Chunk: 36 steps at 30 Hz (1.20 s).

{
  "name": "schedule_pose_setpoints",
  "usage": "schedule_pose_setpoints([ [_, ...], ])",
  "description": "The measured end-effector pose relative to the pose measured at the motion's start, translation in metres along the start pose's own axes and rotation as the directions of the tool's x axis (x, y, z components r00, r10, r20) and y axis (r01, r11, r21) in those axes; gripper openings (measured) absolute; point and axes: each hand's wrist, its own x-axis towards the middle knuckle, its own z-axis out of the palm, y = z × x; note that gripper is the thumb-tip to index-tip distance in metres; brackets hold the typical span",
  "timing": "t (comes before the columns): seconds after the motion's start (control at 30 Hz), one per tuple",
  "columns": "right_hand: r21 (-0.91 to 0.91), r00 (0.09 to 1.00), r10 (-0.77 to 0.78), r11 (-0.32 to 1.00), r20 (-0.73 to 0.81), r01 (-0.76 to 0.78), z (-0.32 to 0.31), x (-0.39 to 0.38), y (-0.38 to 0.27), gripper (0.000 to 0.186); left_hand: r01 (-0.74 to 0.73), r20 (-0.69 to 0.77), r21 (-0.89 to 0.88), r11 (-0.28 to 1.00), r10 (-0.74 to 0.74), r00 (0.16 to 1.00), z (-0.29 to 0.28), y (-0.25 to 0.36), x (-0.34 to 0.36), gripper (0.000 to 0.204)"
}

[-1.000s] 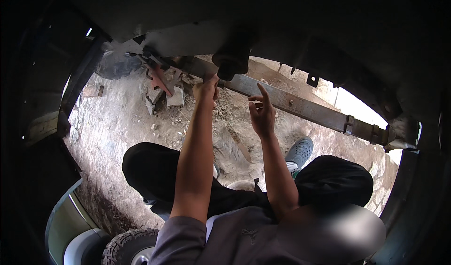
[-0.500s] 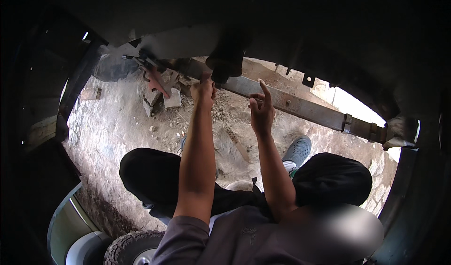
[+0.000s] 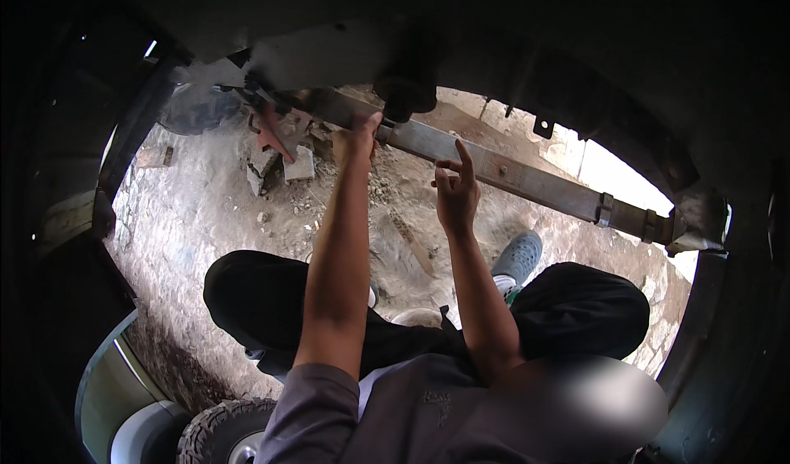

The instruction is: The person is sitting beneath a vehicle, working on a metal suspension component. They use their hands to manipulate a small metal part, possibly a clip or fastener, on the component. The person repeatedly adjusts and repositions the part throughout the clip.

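A long grey metal leaf spring (image 3: pixel 527 186) with clamp bands slants across the view under the dark vehicle body. My left hand (image 3: pixel 357 141) is closed at its near edge, thumb lying against the metal; the other fingers are partly hidden. Just right of that hand, a dark rounded block (image 3: pixel 405 93) hangs down over the spring. My right hand (image 3: pixel 457 196) is beside the spring's middle. Its index finger is stretched out with the tip against the spring's face, while the other fingers curl loosely. I see nothing held in it.
Broken blocks (image 3: pixel 299 164) and a reddish metal piece (image 3: pixel 270 133) are at the far left. Rubble and dust cover the ground around my shoe (image 3: pixel 518 255). A tyre (image 3: pixel 216 435) stands at the lower left. Dark bodywork (image 3: pixel 535 69) hangs low overhead.
The view has shifted slightly. My left thumb now lies more over the spring's face. My right hand keeps nearly the same pose, index finger out.
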Motion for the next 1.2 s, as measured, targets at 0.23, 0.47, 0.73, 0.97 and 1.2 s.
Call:
schedule_pose_setpoints([
  [0.23,0.018,0.998,-0.016,1.000,0.059,0.015,0.022,-0.015,-0.013,0.066,-0.028,0.008,-0.089,0.996,0.029,1.000,-0.017,-0.018,-0.017,0.042],
  [0.47,0.049,0.958,-0.181,0.983,0.222,0.175,0.056,-0.062,-0.038,0.067,-0.025,-0.110,0.013,1.000,0.027,0.994,-0.003,0.005,-0.007,0.038],
  [0.73,-0.043,0.988,-0.144,0.989,-0.052,0.142,0.017,-0.011,0.000,0.072,0.025,0.088,-0.183,0.983,-0.009,0.996,-0.019,-0.033,-0.002,0.040],
  [0.97,0.092,0.996,-0.016,0.995,-0.086,0.024,0.012,-0.003,0.004,0.064,-0.089,-0.020,-0.007,0.996,0.089,0.996,-0.007,0.000,0.000,0.048],
  [1.2,0.088,0.999,0.011,0.996,0.033,-0.014,0.020,-0.012,-0.001,0.057,-0.008,0.005,-0.161,0.987,0.009,1.000,-0.021,-0.024,-0.024,0.044],
])
